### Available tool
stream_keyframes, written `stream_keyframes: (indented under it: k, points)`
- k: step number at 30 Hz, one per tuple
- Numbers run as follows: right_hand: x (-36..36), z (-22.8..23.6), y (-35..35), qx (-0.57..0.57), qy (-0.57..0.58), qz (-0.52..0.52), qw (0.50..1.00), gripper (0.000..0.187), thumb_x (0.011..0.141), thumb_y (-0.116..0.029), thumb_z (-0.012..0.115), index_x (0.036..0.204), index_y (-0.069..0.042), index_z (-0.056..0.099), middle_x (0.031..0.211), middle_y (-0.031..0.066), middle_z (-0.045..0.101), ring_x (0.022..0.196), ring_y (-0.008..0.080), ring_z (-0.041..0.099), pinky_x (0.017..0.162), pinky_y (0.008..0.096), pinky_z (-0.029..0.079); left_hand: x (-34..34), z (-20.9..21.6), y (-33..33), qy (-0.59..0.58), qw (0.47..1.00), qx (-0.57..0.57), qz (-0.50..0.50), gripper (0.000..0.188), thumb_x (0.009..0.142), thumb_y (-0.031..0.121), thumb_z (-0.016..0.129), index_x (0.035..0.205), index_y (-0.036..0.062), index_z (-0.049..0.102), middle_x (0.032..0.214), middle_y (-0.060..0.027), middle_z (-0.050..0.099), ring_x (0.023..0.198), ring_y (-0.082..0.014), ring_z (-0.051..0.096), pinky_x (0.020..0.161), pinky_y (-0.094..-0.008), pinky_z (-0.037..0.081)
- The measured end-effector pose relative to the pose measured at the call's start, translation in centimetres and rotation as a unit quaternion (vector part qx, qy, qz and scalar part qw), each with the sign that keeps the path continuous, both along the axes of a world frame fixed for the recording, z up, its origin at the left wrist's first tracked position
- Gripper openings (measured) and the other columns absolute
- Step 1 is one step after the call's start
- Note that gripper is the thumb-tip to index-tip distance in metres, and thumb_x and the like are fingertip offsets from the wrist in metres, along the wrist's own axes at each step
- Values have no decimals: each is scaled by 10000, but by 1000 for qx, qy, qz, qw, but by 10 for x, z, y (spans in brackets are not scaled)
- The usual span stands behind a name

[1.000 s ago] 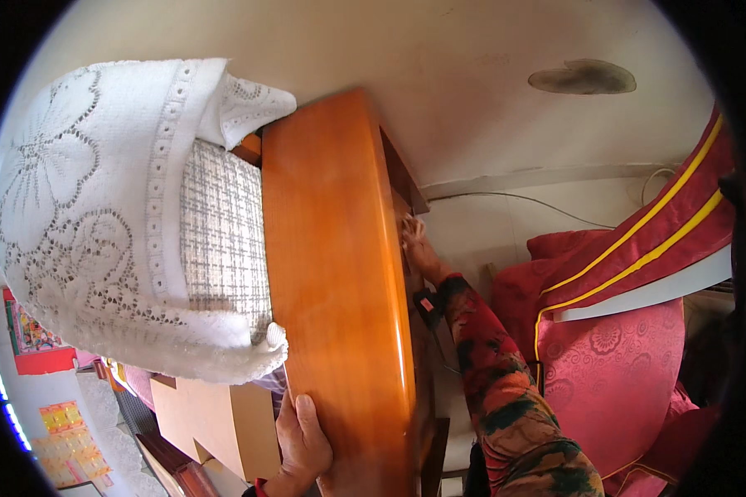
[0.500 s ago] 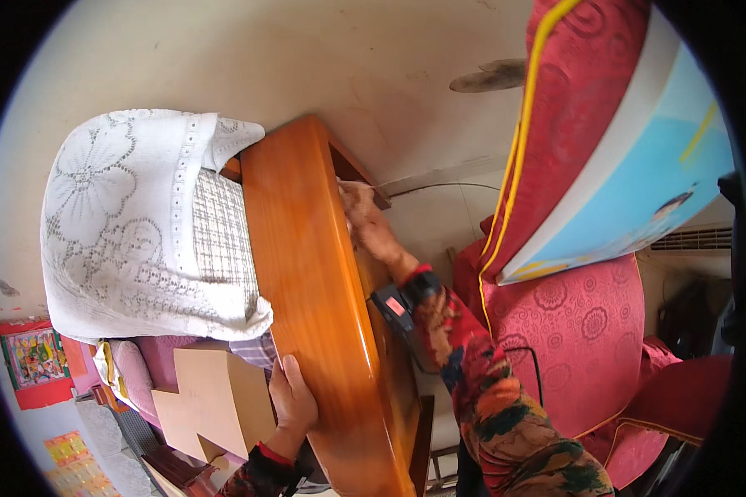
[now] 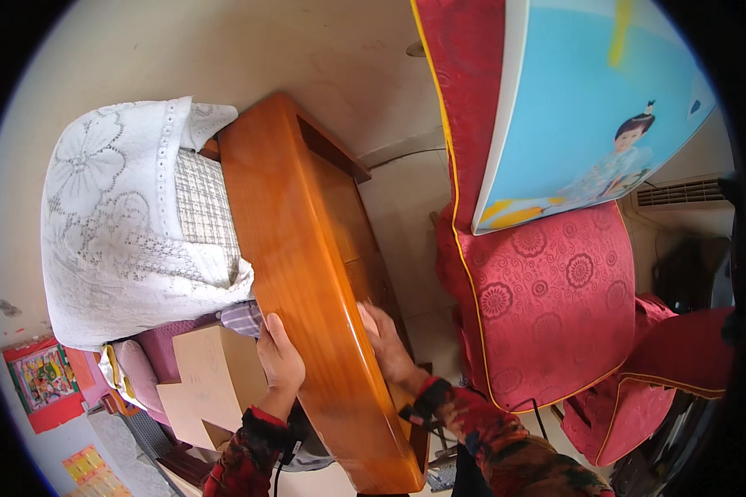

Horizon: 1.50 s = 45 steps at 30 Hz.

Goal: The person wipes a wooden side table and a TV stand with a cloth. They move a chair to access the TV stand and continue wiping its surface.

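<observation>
A glossy brown wooden table or cabinet (image 3: pixel 282 240) runs from the wall toward me, with an open recess along its right side. My left hand (image 3: pixel 282 360) rests on its left edge, fingers stretched out and holding nothing. At the right edge, lower down, is my right hand (image 3: pixel 387 344), its fingers bent over something pale and pinkish, perhaps a cloth. Blur and the wood's edge partly hide that pale thing. A small dark object (image 3: pixel 419 417) shows by my right wrist.
White lace cloth (image 3: pixel 112 224) covers a bulky thing at left, above a cardboard box (image 3: pixel 215 381). On the right stands a red patterned padded chair (image 3: pixel 555 306); a large light-blue picture panel (image 3: pixel 572 108) leans on it. A thin cable (image 3: pixel 406 153) lies by the wall.
My right hand has come out of the recess's far end and moved toward me along the right edge. My left hand stays at the left edge. The view has shifted slightly.
</observation>
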State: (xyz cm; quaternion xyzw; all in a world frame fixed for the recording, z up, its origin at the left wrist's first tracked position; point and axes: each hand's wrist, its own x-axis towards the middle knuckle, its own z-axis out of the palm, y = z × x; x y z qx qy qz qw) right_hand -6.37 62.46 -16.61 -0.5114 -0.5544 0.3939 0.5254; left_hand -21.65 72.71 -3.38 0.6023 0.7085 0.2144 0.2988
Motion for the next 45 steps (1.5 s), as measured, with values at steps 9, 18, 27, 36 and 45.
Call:
stream_keyframes:
  k: [9,18,27,36,45]
  points:
    - [-13,4,-198,-129,-40,119,984,700,828,-76,681,1474,-227,457,1521,266,316,1359,463,397,1129,432,372,-2,-8,1,37,999,36,13,667,1070,491,344,1253,-104,581,1158,-263,676,1042,-365,663,890,-404,514]
    - [23,30,-282,-308,-67,169,934,698,864,-143,698,1490,-236,403,1354,208,511,1215,402,553,1015,446,481,-4,-18,4,14,999,41,13,671,1056,525,370,1198,-92,593,1148,-282,661,1040,-416,643,893,-425,509]
    - [92,60,-333,-470,-208,-27,857,705,687,-353,876,1251,-90,544,1141,132,655,1059,335,651,874,408,539,-40,8,-154,81,993,-17,-81,560,1031,470,441,1196,-64,480,1171,-325,552,1062,-502,554,914,-533,457]
    - [0,130,-355,-212,-223,-165,937,608,816,-271,795,1341,-120,529,1299,155,565,1154,335,584,996,380,489,-193,21,-380,52,886,-219,-406,483,909,493,609,1086,43,622,1095,-220,641,1019,-422,626,847,-531,509]
    - [-123,210,-267,-124,-467,-133,865,675,778,-255,725,1411,-143,518,1466,208,418,1390,426,365,1153,525,305,-358,33,-412,54,919,-281,-270,466,927,440,607,1122,17,624,1096,-208,684,1030,-396,662,880,-492,523]
